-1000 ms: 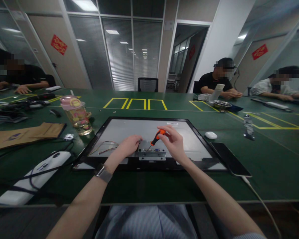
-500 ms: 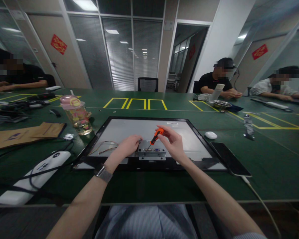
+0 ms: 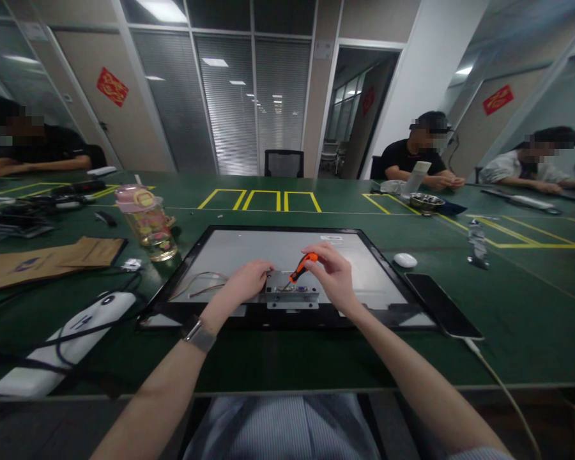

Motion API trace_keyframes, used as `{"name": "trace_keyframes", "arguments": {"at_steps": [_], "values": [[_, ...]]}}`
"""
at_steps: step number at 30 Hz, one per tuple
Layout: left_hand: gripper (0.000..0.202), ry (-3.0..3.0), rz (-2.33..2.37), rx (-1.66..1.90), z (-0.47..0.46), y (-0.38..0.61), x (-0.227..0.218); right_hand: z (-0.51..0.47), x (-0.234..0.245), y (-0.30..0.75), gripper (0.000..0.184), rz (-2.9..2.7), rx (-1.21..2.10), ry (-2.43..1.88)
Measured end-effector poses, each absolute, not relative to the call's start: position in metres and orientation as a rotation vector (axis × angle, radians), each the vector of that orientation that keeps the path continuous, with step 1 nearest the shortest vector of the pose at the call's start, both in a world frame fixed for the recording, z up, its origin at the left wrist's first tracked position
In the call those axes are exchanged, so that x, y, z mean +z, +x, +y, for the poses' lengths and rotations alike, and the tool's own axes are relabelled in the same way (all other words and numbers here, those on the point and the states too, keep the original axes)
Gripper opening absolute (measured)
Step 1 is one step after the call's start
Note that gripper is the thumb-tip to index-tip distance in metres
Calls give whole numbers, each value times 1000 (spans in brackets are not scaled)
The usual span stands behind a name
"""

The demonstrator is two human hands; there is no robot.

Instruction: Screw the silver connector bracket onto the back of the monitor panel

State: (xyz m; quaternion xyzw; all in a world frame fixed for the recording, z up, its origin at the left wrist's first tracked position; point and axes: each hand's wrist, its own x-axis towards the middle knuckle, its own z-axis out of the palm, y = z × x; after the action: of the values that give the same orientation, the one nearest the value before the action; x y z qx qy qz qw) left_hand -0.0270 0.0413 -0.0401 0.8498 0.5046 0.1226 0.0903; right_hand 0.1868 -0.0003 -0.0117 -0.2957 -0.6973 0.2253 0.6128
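An orange and black screwdriver (image 3: 303, 267) is pinched at its handle by my right hand (image 3: 334, 271). It slants down to the left, its tip at the connector row of a metal bracket (image 3: 292, 298). My left hand (image 3: 253, 280) is closed at the bracket's upper left edge, steadying or touching it; its fingertips are partly hidden. Both hands are above a flat display panel (image 3: 378, 271) with a black frame and pale back. A thin wire bundle (image 3: 199, 284) lies on the panel, left of the bracket.
Left stand a pink-lidded bottle (image 3: 146, 223), a paper bag (image 3: 52, 260) and a white power strip (image 3: 67, 345) with black cables. To the right lie a white case (image 3: 405, 260) and a phone (image 3: 443, 305) on a cable. Several people sit across the green table (image 3: 268, 364).
The screwdriver handle has tilted slightly further right and down, with my right hand's fingers shifting on it. My left hand and the bracket stay where they were.
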Motion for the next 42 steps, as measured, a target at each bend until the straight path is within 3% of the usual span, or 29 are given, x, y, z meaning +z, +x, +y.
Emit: {"name": "trace_keyframes", "arguments": {"at_steps": [9, 42], "values": [[35, 2515, 1498, 373, 45, -28, -44, -2, -8, 186, 28, -1580, 605, -714], [34, 2559, 1474, 390, 45, -28, -44, -7, -6, 184, 33, -1598, 844, -520]]}}
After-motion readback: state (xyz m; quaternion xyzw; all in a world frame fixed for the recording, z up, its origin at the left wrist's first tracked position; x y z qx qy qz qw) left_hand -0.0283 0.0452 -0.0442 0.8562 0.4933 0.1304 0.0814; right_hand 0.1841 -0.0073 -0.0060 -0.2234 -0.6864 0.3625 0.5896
